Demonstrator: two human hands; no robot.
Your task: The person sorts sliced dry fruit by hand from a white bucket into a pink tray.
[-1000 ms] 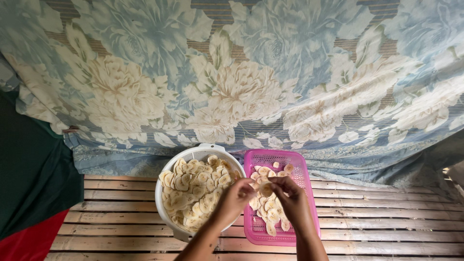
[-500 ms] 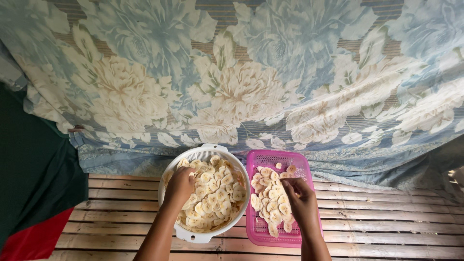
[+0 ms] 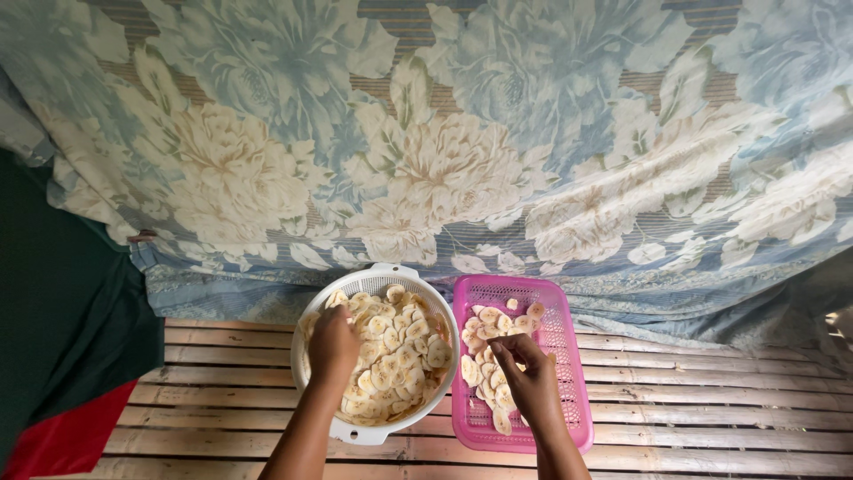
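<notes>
A round white colander (image 3: 373, 283) full of pale banana slices (image 3: 400, 347) sits on a slatted bamboo floor. My left hand (image 3: 332, 345) reaches into its left side, fingers curled down among the slices. To its right lies a pink rectangular perforated tray (image 3: 569, 356) with banana slices (image 3: 484, 369) laid out over its left half. My right hand (image 3: 529, 382) rests over those slices near the tray's middle, fingertips pinched on a slice.
A large blue and cream floral cloth (image 3: 444, 133) hangs across the back and drapes onto the bamboo slats (image 3: 693, 418). Dark green fabric (image 3: 62, 311) and a red piece (image 3: 71, 440) lie at the left.
My left hand has moved from the pink tray back to the left side of the white colander. My right hand stays over the tray's slices.
</notes>
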